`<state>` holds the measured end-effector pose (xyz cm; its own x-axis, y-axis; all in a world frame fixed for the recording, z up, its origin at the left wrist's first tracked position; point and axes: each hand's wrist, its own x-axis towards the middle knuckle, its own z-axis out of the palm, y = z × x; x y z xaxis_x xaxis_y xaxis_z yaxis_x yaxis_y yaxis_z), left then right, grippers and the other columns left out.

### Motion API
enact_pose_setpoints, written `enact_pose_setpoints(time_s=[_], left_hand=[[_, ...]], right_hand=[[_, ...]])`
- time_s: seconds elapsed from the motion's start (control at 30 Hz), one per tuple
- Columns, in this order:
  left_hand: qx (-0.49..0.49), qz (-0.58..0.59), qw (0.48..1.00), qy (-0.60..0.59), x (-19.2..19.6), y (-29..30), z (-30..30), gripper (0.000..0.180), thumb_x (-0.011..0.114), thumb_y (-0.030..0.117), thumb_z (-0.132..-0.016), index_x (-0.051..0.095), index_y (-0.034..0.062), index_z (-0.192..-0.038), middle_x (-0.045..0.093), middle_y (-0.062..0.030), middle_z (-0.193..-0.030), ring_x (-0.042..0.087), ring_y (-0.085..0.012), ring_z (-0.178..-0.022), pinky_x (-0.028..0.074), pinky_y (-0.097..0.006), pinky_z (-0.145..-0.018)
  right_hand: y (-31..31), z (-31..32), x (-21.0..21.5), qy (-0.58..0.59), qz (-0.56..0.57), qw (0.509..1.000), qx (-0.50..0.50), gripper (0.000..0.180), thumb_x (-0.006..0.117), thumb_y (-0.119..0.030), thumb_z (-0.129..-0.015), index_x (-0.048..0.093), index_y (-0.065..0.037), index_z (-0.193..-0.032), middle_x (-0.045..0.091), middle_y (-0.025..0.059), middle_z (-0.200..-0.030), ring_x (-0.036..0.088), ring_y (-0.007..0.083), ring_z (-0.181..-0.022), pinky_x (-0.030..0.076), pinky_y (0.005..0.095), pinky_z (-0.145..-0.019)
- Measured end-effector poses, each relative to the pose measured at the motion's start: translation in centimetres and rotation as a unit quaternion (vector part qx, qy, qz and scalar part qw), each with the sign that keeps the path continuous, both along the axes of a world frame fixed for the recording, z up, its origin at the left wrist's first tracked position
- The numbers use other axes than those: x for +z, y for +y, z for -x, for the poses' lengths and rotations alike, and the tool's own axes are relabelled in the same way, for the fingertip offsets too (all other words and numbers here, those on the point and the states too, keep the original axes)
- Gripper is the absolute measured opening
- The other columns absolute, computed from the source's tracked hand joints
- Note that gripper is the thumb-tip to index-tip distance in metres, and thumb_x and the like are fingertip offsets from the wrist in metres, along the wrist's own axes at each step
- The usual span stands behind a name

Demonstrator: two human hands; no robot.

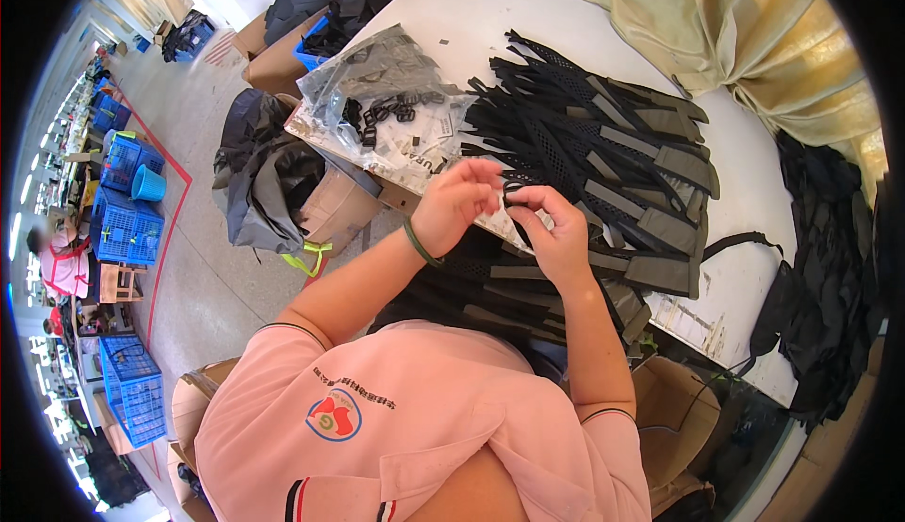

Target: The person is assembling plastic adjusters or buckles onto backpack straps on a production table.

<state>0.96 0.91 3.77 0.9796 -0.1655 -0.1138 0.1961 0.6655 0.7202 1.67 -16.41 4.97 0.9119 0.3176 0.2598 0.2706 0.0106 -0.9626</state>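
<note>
Right between the two hands sits a small black buckle [512,189], held up just above the near edge of the white table [754,267]. The left hand [455,203], with a green band at its wrist, has its fingers curled in and pinching the buckle's left side together with a pale strip that I cannot make out clearly. The right hand [556,230] meets it from the other side, thumb and forefinger pressed on the buckle, the other fingers folded under.

Just beyond the hands a big heap of black and grey webbing straps [603,145] spreads over the table and hangs over its edge toward the person's lap. To the left of the heap lies a clear plastic bag [377,79] with more black buckles spilling out. Further left, on the floor, stand cardboard boxes [339,206] draped with dark fabric, and blue crates [127,230] well apart. Gold curtain cloth [754,22] hangs behind the table.
</note>
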Motion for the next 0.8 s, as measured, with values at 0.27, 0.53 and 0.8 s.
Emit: enact_pose_setpoints(time_s=[0.27,0.53,0.8], left_hand=[[-0.079,-0.116,0.99,0.026,-0.8,-0.3,0.0,0.009,0.056,0.015,-0.092,0.054,0.007,-0.09,0.059,-0.0001,-0.083,0.056,-0.0083,-0.068,0.046,-0.023,-0.061],[-0.007,-0.187,0.98,-0.062,-0.6,-1.2,0.1,0.006,0.06,0.007,-0.088,0.054,0.0043,-0.088,0.06,-0.0005,-0.079,0.056,-0.0056,-0.066,0.048,-0.02,-0.059],[-0.001,-0.262,0.958,-0.113,-0.6,-1.5,0.8,0.007,0.063,0.005,-0.085,0.057,0.0024,-0.086,0.059,0.0003,-0.078,0.055,-0.0054,-0.068,0.046,-0.019,-0.062]], right_hand=[[0.3,1.0,-0.4,-0.237,0.131,0.954,-0.127,0.012,0.065,0.003,-0.076,0.062,-0.005,-0.084,0.058,0.0045,-0.077,0.057,0.0202,-0.072,0.044,0.0285,-0.069],[-0.1,1.3,-0.9,0.206,-0.164,0.965,-0.002,0.019,0.065,0.005,-0.077,0.054,-0.004,-0.09,0.052,-0.0041,-0.075,0.047,0.0039,-0.066,0.04,0.0174,-0.06],[-0.6,1.1,-1.7,0.321,-0.178,0.93,-0.02,0.025,0.068,0.003,-0.071,0.049,-0.009,-0.084,0.052,-0.004,-0.069,0.048,0.0047,-0.06,0.037,0.0183,-0.054]])
